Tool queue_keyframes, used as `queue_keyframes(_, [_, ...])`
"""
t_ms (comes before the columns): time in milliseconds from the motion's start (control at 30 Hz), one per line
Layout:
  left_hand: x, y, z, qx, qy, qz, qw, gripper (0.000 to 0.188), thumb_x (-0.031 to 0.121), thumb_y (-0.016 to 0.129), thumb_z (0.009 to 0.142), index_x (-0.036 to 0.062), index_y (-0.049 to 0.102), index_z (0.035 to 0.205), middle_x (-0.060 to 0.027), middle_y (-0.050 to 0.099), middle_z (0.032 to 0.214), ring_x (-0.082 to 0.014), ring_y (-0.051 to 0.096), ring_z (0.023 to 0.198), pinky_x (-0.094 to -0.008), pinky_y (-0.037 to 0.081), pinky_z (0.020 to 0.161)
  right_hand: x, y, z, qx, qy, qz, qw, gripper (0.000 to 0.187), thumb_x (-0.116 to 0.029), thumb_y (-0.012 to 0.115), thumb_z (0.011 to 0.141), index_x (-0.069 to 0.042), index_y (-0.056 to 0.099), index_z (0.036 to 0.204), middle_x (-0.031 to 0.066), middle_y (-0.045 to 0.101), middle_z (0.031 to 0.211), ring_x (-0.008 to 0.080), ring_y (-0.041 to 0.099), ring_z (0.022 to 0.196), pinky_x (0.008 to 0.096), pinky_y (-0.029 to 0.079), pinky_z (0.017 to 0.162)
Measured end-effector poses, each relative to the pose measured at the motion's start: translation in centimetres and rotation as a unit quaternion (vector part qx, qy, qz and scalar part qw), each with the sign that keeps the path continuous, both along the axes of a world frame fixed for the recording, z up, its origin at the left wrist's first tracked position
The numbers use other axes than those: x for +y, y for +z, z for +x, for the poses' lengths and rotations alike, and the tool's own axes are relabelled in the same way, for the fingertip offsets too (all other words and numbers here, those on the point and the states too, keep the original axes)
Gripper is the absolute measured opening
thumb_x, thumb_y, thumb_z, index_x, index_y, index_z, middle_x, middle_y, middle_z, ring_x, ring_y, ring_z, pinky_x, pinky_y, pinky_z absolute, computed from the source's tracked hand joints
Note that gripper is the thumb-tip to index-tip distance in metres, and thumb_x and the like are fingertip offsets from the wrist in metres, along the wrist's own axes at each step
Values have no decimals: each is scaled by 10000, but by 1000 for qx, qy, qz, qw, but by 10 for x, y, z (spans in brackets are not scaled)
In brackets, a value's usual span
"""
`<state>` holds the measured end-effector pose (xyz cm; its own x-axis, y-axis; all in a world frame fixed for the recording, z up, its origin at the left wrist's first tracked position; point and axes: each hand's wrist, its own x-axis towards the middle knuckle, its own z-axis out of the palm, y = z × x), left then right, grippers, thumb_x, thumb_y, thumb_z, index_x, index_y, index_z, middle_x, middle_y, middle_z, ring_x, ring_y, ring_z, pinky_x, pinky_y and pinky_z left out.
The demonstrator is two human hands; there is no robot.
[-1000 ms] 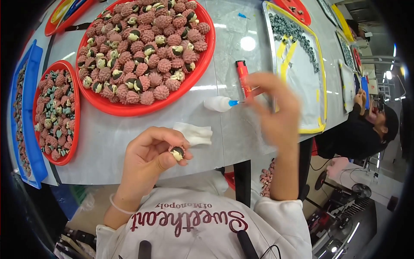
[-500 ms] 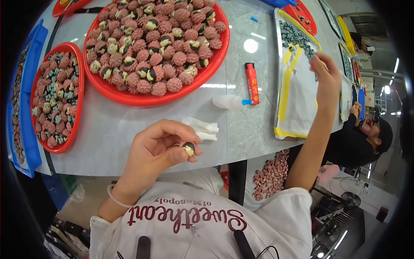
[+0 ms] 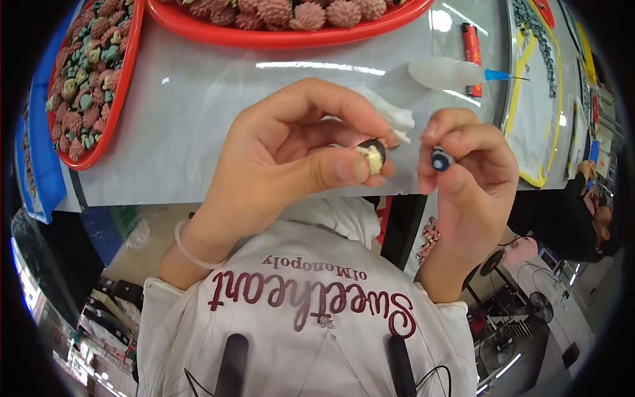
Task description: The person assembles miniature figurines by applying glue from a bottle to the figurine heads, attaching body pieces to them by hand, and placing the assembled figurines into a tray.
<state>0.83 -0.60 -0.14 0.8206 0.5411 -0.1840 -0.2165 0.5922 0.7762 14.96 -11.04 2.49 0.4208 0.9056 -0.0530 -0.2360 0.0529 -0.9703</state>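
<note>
My left hand (image 3: 278, 149) pinches a small pink ridged figure (image 3: 373, 156) with a dark and cream face side between thumb and fingers. Close beside it, my right hand (image 3: 479, 165) grips a small dark blue-grey piece (image 3: 440, 159) with a pale round spot, held in the fingertips. The two pieces are apart, both raised in front of my chest near the table's edge. Behind my hands lies a crumpled white tissue (image 3: 391, 114). Farther back is a white squeeze bottle (image 3: 440, 73) with a blue needle tip, partly over a red lighter (image 3: 472, 49).
A large red tray (image 3: 291, 38) of pink ridged pieces stands at the back. On the left are a smaller red tray (image 3: 127, 86) of mixed pieces and a blue tray (image 3: 45, 202). A yellow-taped tray (image 3: 529, 142) with dark pieces lies right. Another person (image 3: 555, 221) sits farther right.
My right hand has come from the yellow-taped tray to beside my left, now holding a dark blue-grey piece. My left hand still holds the pink figure. The view has shifted down toward me.
</note>
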Motion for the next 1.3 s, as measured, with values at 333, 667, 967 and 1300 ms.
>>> queue_keyframes(333, [-4,-2,-5,-12,15,12,1000,370,276,685,702,-5,522,880,-59,516,762,-99,518,623,-200,435,531,8,1,-15,-284,-11,82,955,274,51,696,583,40,540,807,169,564,788,226,568,734,267,454,656])
queue_keyframes(667, [2,4,-5,20,3,-19,1000,333,218,717,658,-3,561,854,-43,530,754,-88,495,682,-205,396,629,14,6,-17,-464,-18,99,880,234,16,718,553,36,575,737,175,588,731,188,584,622,227,479,504])
queue_keyframes(967, [2,5,-6,-42,3,-44,998,234,21,640,713,-23,544,922,-92,542,859,-126,521,760,-236,422,680,20,9,-27,-455,-32,53,889,132,7,676,639,-1,624,761,152,543,826,170,523,637,230,430,526])
queue_keyframes(1300, [107,38,-102,349,228,690,592,232,21,598,711,13,560,939,-81,569,960,-188,539,833,-274,415,707,5,-1,-15,-428,-46,27,902,384,-345,627,718,-12,592,905,119,497,858,204,461,742,260,361,607])
